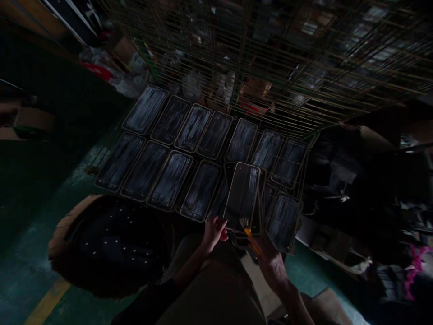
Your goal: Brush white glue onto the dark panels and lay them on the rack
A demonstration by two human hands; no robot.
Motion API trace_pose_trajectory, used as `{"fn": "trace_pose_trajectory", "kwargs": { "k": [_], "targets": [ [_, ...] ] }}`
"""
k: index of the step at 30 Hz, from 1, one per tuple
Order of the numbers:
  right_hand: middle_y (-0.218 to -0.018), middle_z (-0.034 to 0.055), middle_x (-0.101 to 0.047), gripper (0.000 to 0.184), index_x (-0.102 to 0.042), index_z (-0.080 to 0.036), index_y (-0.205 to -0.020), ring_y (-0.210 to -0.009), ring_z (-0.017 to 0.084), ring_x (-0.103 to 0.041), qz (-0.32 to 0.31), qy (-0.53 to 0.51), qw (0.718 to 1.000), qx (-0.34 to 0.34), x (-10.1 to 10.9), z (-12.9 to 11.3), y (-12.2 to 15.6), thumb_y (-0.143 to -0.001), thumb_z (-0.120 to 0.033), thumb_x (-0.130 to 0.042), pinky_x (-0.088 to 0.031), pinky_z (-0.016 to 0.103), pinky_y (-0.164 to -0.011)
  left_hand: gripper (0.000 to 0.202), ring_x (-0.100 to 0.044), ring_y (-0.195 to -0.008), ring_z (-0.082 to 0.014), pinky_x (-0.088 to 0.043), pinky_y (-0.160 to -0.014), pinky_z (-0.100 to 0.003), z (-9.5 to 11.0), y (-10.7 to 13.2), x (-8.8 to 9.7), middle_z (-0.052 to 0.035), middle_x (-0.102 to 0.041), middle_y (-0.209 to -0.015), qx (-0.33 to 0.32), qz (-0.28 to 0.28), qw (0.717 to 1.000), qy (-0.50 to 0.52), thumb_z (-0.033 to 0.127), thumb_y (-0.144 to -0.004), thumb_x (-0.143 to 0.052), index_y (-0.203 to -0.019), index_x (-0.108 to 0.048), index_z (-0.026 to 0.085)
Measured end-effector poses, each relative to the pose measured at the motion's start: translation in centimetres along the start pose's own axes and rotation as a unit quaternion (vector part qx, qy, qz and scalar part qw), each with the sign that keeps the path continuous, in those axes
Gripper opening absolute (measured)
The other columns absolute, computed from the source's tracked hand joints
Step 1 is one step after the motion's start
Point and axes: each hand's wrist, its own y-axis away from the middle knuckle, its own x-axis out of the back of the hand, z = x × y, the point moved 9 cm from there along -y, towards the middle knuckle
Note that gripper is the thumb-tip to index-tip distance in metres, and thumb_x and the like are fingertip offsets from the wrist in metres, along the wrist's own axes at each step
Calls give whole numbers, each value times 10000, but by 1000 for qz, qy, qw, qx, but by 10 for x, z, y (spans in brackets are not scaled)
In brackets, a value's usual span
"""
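My right hand (269,259) grips a yellow brush (249,232) at the near end of the topmost dark panel (241,194); my left hand (212,234) curls by its corner, hold unclear. My feed blurs one pale label (309,28).

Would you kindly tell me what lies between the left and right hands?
In the head view, the near end of a dark panel and the bristled end of an orange-handled brush lie between the left hand and the right hand.
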Motion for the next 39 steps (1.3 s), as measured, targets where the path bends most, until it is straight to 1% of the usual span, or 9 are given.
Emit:
{"fn": "trace_pose_trajectory", "kwargs": {
  "k": [4, 10, 14, 17, 22, 26, 33, 36, 39],
  "targets": [
    [-999, 41, -730, 265, -584, -255, -1186, -828, 176, -714, 2, -58, 998, -33, 20, -3, -10, -979, -296, -424, -592, 279, -694, 431, -613, -393, -143, -463, -344, -203, 3, 2, 1, 35, -591, -532, -27, 7, 1000, -9, 562, -745, -664, -780, -458, 186],
    [-893, 20, -731, 272, -586, -233, -1166, -756, 164, -710, 97, -22, 995, -25, 68, 34, -133, -977, -336, -421, -565, 263, -678, 422, -585, -357, -124, -440, -326, -183, 8, 3, -3, 51, -572, -515, -36, -10, 999, -8, 545, -743, -665, -758, -434, 191],
    [-867, 28, -736, 259, -613, -205, -1128, -750, 168, -710, 133, 33, 990, -21, 67, 52, -187, -968, -294, -430, -559, 268, -701, 421, -590, -365, -124, -440, -328, -182, 10, 5, -4, 48, -577, -519, -27, -11, 1000, 3, 542, -737, -667, -757, -437, 190],
    [-978, 46, -736, 252, -615, -210, -1132, -824, 183, -714, 93, 51, 994, 6, 40, 43, -166, -963, -282, -443, -566, 279, -716, 424, -582, -360, -115, -448, -335, -182, 11, 5, -5, 48, -575, -521, -27, -11, 999, 12, 543, -731, -672, -755, -443, 187],
    [-1104, 39, -706, 291, -581, -256, -1204, -915, 201, -702, -2, -1, 1000, 28, -8, 7, -55, -963, -246, -418, -594, 323, -746, 403, -572, -351, -113, -458, -334, -193, 9, 4, -5, 54, -569, -511, -21, -13, 1000, 16, 530, -748, -658, -760, -448, 186],
    [-975, 29, -728, 258, -603, -266, -1163, -829, 186, -711, -40, -66, 997, -5, -6, -10, -22, -966, -292, -437, -597, 289, -699, 402, -582, -360, -121, -460, -334, -198, 11, 5, -4, 49, -576, -517, -21, -19, 999, 22, 522, -746, -663, -747, -437, 189],
    [-867, 23, -719, 281, -589, -228, -1147, -765, 155, -701, 57, -46, 997, 3, 54, 19, -162, -988, -360, -399, -558, 253, -697, 430, -579, -357, -122, -444, -328, -197, 11, 4, -6, 45, -576, -518, -16, -27, 999, 25, 559, -739, -655, -756, -443, 186],
    [-918, 47, -729, 292, -599, -208, -1144, -798, 175, -705, 102, 25, 994, 26, 59, 31, -212, -986, -356, -403, -551, 270, -712, 436, -583, -363, -122, -443, -334, -197, 9, 3, -6, 39, -587, -531, -16, -29, 999, 29, 567, -741, -651, -768, -443, 184],
    [-974, 59, -733, 274, -615, -198, -1115, -861, 183, -706, 94, 51, 994, 31, 44, 33, -218, -981, -327, -413, -552, 267, -734, 428, -597, -384, -126, -446, -344, -198, 8, 2, -4, 35, -592, -547, -21, -25, 999, 28, 560, -750, -647, -775, -447, 183]
  ]
}}
